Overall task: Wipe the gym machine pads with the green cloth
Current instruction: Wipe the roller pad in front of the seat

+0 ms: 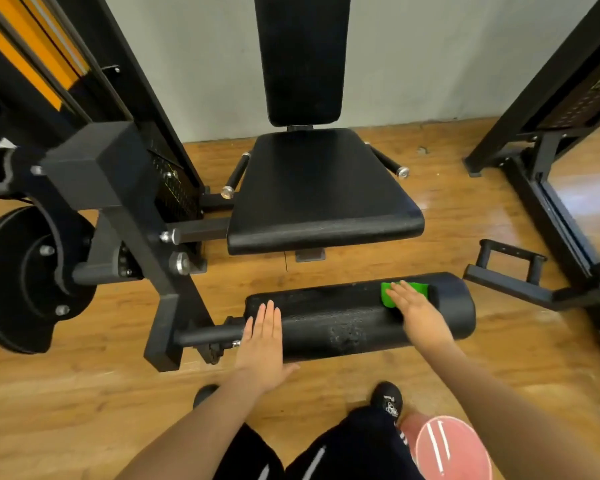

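Green cloth (400,292) lies flat under the right hand (413,306), whose fingers are straight and press it onto the top of the roller pad (343,317) near that pad's right end; nothing is pinched, the palm simply bears down. The left hand (262,337) is likewise flat and spread, resting on the roller's left end beside the steel arm (208,336) that carries it, apparently steadying the pad so it does not turn. A speckled, dull patch shows on the roller's front face near its middle; whether it is wear or residue I cannot tell. To wipe well, I judge the cloth should travel in long strokes from the right end toward the left hand, with even pressure and the roller held firm, then work round to the front face. The seat (323,192) and backrest (302,60) stand beyond the roller, well apart from both hands, and probably remain to be wiped.
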`<state>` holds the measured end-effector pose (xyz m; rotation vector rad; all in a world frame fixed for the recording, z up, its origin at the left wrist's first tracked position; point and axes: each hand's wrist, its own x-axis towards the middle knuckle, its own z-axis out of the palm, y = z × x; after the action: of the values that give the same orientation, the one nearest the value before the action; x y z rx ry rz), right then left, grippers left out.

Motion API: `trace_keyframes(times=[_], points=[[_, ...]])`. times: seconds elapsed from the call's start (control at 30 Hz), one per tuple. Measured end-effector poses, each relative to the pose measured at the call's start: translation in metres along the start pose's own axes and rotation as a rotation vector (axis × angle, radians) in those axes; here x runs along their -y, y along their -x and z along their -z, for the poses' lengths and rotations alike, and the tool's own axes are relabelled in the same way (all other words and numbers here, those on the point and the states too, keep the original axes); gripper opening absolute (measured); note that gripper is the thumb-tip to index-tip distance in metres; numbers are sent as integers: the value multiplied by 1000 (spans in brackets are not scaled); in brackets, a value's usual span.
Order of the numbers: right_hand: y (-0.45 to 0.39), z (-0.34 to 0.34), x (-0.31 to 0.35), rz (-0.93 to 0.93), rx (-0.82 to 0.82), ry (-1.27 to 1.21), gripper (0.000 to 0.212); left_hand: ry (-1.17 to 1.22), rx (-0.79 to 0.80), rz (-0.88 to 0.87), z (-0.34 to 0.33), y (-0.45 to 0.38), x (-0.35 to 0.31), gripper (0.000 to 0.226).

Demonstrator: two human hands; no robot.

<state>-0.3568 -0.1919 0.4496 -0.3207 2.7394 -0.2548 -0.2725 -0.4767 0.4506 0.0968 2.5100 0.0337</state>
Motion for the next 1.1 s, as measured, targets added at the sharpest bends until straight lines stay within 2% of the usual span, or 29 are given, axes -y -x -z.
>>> trace_keyframes(times=[0.23, 0.33, 0.43, 0.57, 0.7, 0.83, 1.0, 1.1], points=[[5, 24, -62, -296, -74, -72, 65, -106, 33, -42, 6, -1, 5, 116], [2, 27, -64, -425, -118, -142, 61, -165, 55, -50, 10, -1, 7, 120], [0, 22, -50, -476, -129, -176, 61, -211, 72, -51, 11, -2, 8, 122], [4, 8, -4, -389, -121, -194, 63, -230, 83, -55, 18, -5, 9, 115], [5, -5, 68, -143, -45, -146, 70, -196, 11, -74, 19, -10, 13, 91], [3, -22, 123, 64, 23, -88, 70, -190, 2, -107, 19, -16, 18, 90], [-2, -15, 123, 100, 72, -117, 69, -157, 15, -129, 24, -19, 23, 101], [7, -5, 92, -3, 0, -246, 68, -127, -22, -113, 18, -14, 27, 103]])
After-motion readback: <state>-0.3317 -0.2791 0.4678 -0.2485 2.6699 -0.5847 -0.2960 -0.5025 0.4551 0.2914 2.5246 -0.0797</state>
